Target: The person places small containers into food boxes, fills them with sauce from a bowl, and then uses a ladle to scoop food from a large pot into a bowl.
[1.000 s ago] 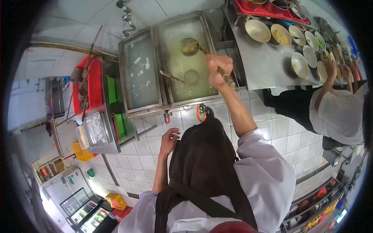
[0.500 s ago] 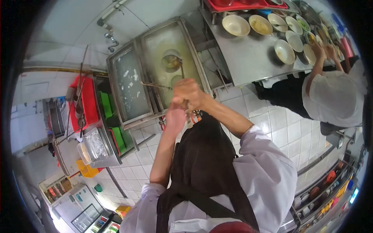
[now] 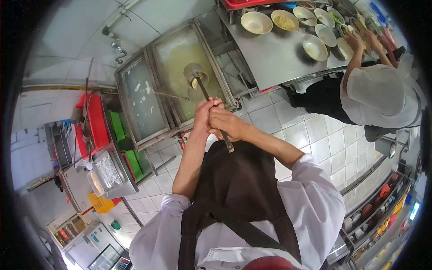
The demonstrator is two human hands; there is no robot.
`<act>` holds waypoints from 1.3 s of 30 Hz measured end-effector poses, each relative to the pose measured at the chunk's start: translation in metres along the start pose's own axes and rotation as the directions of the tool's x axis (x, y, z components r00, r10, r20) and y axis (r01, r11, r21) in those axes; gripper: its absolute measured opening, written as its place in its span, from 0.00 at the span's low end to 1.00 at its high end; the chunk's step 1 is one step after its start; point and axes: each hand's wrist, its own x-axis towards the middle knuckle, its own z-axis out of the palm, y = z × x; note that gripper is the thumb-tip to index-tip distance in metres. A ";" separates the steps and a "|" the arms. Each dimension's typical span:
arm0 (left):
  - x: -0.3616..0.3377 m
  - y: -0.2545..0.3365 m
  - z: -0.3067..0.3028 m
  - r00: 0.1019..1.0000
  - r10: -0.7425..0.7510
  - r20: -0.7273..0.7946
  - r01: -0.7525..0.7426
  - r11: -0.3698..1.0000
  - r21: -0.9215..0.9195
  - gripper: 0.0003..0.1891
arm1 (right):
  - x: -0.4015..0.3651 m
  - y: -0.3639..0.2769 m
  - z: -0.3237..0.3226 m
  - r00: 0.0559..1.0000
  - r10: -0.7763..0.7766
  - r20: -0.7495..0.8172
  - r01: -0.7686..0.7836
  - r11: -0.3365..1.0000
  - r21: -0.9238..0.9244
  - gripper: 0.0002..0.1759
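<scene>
Both of my hands grip the dark handle of a long-handled strainer. My left hand is closed farther up the handle, and my right hand wraps it just below, touching the left. The handle's butt end sticks out past my right hand toward my dark apron. Over the right-hand vat of cloudy yellowish liquid hangs the strainer's round metal head, with something pale inside that I cannot make out. A second thin handle lies across the divider, its far end in the same vat.
In the left vat, white pieces float in greyish liquid. At the right, a steel counter carries several bowls, and a co-worker reaches over it. A red bin with long-handled tools stands left; a tap sticks out from the wall.
The strainer's head has risen out of the liquid. Its handle has swung into line with my body, and my hands have shifted their grip, the right now lower than the left.
</scene>
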 end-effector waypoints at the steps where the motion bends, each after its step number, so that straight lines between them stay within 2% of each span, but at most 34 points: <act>1: -0.002 0.002 0.002 1.000 -0.013 -0.003 0.013 1.000 0.023 0.04 | -0.007 0.000 0.001 0.999 0.040 0.023 -0.040 0.999 0.026 0.12; 2: -0.004 0.004 0.006 1.000 -0.025 -0.004 0.025 0.999 0.047 0.04 | -0.010 -0.004 0.005 0.999 0.036 0.026 -0.037 0.999 0.029 0.12; 3: -0.008 0.009 0.023 0.997 -0.014 -0.071 0.022 0.994 0.110 0.05 | -0.011 -0.011 0.008 0.987 0.039 -0.157 -0.035 0.999 0.028 0.14; 4: -0.011 0.013 0.033 0.997 -0.010 -0.072 0.018 0.994 0.109 0.05 | -0.012 -0.019 0.011 0.941 0.043 -0.335 -0.036 0.999 0.028 0.16; 5: -0.012 0.016 0.041 0.994 0.027 -0.109 -0.009 0.986 0.166 0.04 | -0.015 -0.028 0.003 0.921 0.115 -0.372 -0.177 0.974 -0.138 0.13; 6: -0.011 0.019 0.044 0.987 0.065 -0.144 -0.032 0.974 0.222 0.04 | -0.020 -0.027 0.003 0.923 0.113 -0.369 -0.175 0.975 -0.138 0.13; 7: -0.006 0.024 0.029 0.998 0.053 -0.019 -0.048 0.974 0.220 0.03 | -0.026 -0.025 0.006 0.804 0.421 -0.421 -0.342 0.905 0.253 0.11; 8: -0.006 0.022 0.025 0.998 0.056 -0.016 -0.051 0.974 0.219 0.03 | -0.029 -0.022 0.005 0.634 0.694 -0.340 -0.416 0.677 0.607 0.10; 9: -0.011 0.022 0.033 0.992 0.087 -0.086 -0.059 0.956 0.288 0.03 | -0.028 -0.019 0.000 0.574 0.817 -0.061 -0.441 0.371 0.817 0.16; 10: -0.015 0.021 0.037 0.981 0.121 -0.149 -0.060 0.931 0.360 0.04 | -0.014 -0.028 -0.004 0.573 0.817 -0.067 -0.437 0.374 0.818 0.16; 11: -0.016 0.020 0.037 0.988 0.050 -0.144 0.010 0.921 0.390 0.05 | 0.002 -0.038 -0.008 0.509 0.847 0.153 -0.468 0.123 0.875 0.16; 12: -0.015 0.017 0.033 0.990 0.045 -0.134 0.011 0.920 0.393 0.05 | 0.017 -0.047 -0.008 0.442 0.817 0.370 -0.479 -0.134 0.868 0.16; 13: -0.011 0.013 0.027 0.994 0.081 -0.071 -0.051 0.935 0.352 0.07 | 0.028 -0.051 0.000 0.394 0.879 0.268 -0.508 -0.034 0.860 0.10; 14: -0.007 0.010 0.020 0.993 0.115 -0.009 -0.107 0.946 0.307 0.09 | 0.026 -0.040 0.007 0.393 0.884 0.252 -0.502 -0.023 0.865 0.10; 15: -0.002 0.014 0.012 0.995 0.098 -0.018 -0.081 0.895 0.439 0.09 | 0.020 -0.015 0.012 0.432 0.858 0.279 -0.552 0.007 0.834 0.07; 16: -0.007 0.017 0.010 0.996 0.091 -0.006 -0.079 0.896 0.437 0.09 | 0.025 -0.014 0.014 0.463 0.829 0.314 -0.602 0.035 0.798 0.06; 17: -0.011 0.022 0.009 0.993 0.079 0.086 -0.107 0.908 0.404 0.13 | 0.029 -0.017 0.016 0.423 0.866 0.268 -0.591 0.039 0.806 0.05; 18: -0.014 0.027 0.008 0.981 0.074 0.177 -0.136 0.921 0.365 0.16 | 0.036 -0.026 0.012 0.423 0.869 0.258 -0.593 0.050 0.803 0.05; 19: -0.026 0.030 0.007 0.990 0.020 0.139 -0.066 0.939 0.337 0.21 | 0.040 -0.035 0.013 0.458 0.850 0.260 -0.588 0.070 0.806 0.05; 20: -0.035 0.032 -0.001 0.989 0.021 0.146 -0.070 0.940 0.333 0.21 | 0.043 -0.040 0.014 0.496 0.828 0.261 -0.583 0.095 0.807 0.06; 21: -0.042 0.033 -0.014 0.992 0.009 0.125 -0.054 0.930 0.363 0.22 | 0.042 -0.039 0.017 0.500 0.828 0.255 -0.584 0.105 0.805 0.06; 25: -0.075 0.006 -0.081 0.997 -0.039 0.068 0.003 0.889 0.458 0.20 | 0.036 -0.032 0.026 0.407 0.888 0.214 -0.606 0.087 0.791 0.04; 26: -0.087 0.000 -0.093 0.998 -0.051 0.034 0.029 0.879 0.476 0.20 | 0.037 -0.035 0.024 0.413 0.882 0.227 -0.615 0.086 0.784 0.04; 27: -0.099 -0.002 -0.101 0.999 -0.022 0.027 0.007 0.882 0.470 0.20 | 0.038 -0.036 0.022 0.457 0.851 0.257 -0.569 0.057 0.820 0.04; 28: -0.112 -0.005 -0.108 0.999 -0.048 -0.021 0.052 0.856 0.514 0.18 | 0.039 -0.038 0.024 0.499 0.820 0.280 -0.515 0.020 0.857 0.05; 30: -0.127 -0.005 -0.123 0.995 -0.081 -0.053 0.096 0.824 0.558 0.16 | 0.035 -0.036 0.038 0.489 0.835 0.251 -0.523 0.051 0.851 0.05; 32: -0.136 -0.007 -0.136 0.998 0.048 -0.047 -0.005 0.750 0.661 0.13 | 0.029 -0.036 0.046 0.442 0.860 0.255 -0.580 0.057 0.813 0.05; 34: -0.141 0.003 -0.134 0.996 0.066 -0.060 -0.005 0.716 0.698 0.12 | 0.038 -0.046 0.047 0.476 0.846 0.240 -0.565 0.084 0.821 0.05; 36: -0.148 0.010 -0.133 0.987 0.152 -0.043 -0.078 0.706 0.703 0.11 | 0.041 -0.056 0.052 0.472 0.846 0.247 -0.496 0.023 0.868 0.05; 37: -0.152 0.012 -0.130 0.991 0.131 -0.027 -0.074 0.704 0.706 0.11 | 0.042 -0.056 0.054 0.423 0.873 0.242 -0.535 0.025 0.844 0.11; 38: -0.156 0.014 -0.127 0.969 0.245 -0.026 -0.136 0.622 0.771 0.12 | 0.040 -0.057 0.060 0.416 0.884 0.215 -0.524 0.039 0.851 0.11; 39: -0.156 0.017 -0.121 0.936 0.351 -0.001 -0.197 0.527 0.827 0.12 | 0.036 -0.052 0.066 0.436 0.865 0.247 -0.482 -0.008 0.876 0.11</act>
